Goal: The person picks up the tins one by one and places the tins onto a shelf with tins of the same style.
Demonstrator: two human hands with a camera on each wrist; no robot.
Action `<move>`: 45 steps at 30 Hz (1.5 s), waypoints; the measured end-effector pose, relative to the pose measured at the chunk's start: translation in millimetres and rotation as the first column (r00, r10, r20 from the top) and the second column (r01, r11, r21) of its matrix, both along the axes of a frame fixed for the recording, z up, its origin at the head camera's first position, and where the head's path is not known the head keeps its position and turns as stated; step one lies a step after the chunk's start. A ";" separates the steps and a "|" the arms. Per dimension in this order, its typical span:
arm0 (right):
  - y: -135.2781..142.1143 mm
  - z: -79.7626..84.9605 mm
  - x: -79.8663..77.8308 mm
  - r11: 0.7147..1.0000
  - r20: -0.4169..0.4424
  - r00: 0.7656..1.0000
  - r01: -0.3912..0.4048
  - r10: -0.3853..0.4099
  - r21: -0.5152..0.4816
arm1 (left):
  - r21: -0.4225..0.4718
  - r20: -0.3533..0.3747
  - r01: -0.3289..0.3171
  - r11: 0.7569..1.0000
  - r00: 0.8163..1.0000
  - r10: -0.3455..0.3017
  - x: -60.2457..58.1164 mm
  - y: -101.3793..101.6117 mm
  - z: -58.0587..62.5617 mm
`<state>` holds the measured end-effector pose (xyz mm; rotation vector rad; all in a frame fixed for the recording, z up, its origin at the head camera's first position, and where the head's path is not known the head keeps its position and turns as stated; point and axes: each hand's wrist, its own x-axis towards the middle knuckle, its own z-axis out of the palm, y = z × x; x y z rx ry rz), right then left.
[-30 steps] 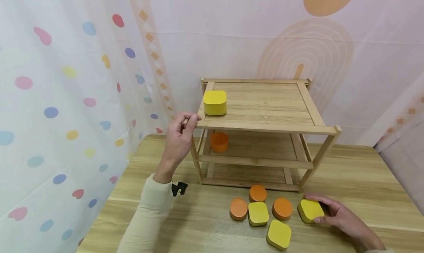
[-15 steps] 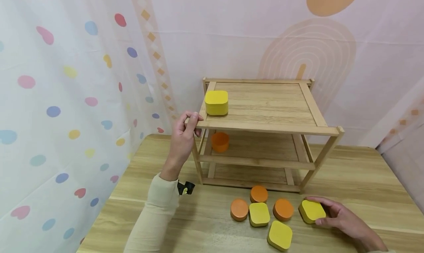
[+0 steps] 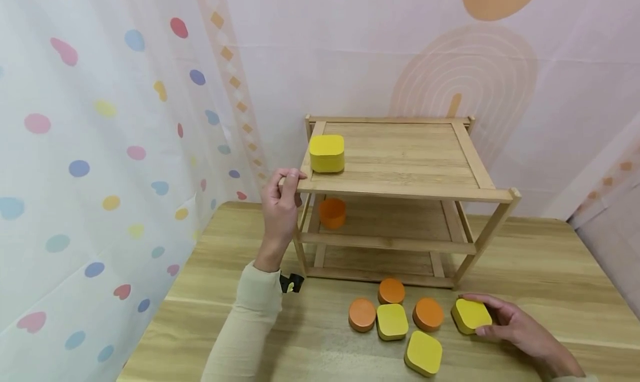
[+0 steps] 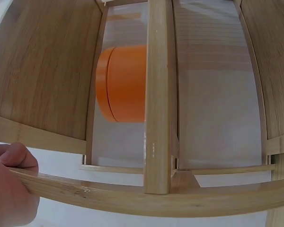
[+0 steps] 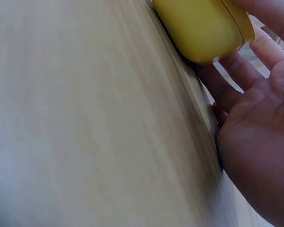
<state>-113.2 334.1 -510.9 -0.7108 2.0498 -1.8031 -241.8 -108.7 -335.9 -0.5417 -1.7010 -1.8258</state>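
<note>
A three-tier wooden shelf [image 3: 400, 192] stands on the table. My left hand [image 3: 281, 210] grips its top front-left corner, fingers curled over the rail. Close to those fingertips, a yellow rounded-square tin [image 3: 327, 154] sits on the top tier. On the middle tier at the left is an orange round tin [image 3: 332, 213], also large in the left wrist view [image 4: 125, 84]. At the right of the table my right hand [image 3: 520, 329] holds another yellow rounded-square tin [image 3: 471, 315] between thumb and fingers. In the right wrist view its base rests at the tabletop.
Before the shelf lie several more tins: orange round ones [image 3: 362, 314] [image 3: 391, 291] [image 3: 428, 313] and yellow square ones [image 3: 392, 321] [image 3: 423, 353]. They stand close together on the wooden table [image 3: 540, 260]. A patterned curtain [image 3: 350, 65] hangs behind and at the left.
My left wrist and forearm have swung to the right while the fingers stay on the shelf corner. My right hand and its yellow tin have hardly moved.
</note>
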 end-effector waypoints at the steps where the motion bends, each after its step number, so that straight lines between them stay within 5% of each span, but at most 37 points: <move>1: -0.3 0.3 -0.2 1.000 0.000 1.000 0.001 -0.001 0.000 | -0.005 -0.012 -0.006 1.000 1.000 0.006 -1.0 -0.1 -0.1; 23: -3.7 5.2 2.9 0.996 0.024 0.997 0.074 -0.075 0.044 | -0.037 -0.058 -0.044 0.998 0.997 0.042 -1.0 0.3 -3.4; 38: -14.2 42.7 0.4 0.998 -0.156 0.987 0.049 -0.043 0.039 | -0.035 -0.062 -0.062 0.997 0.996 0.060 0.2 -0.8 -3.9; 45: -21.3 61.6 0.3 0.991 -0.252 0.965 0.101 -0.075 0.092 | -0.050 -0.057 -0.072 0.996 0.996 0.069 0.1 -0.1 -4.3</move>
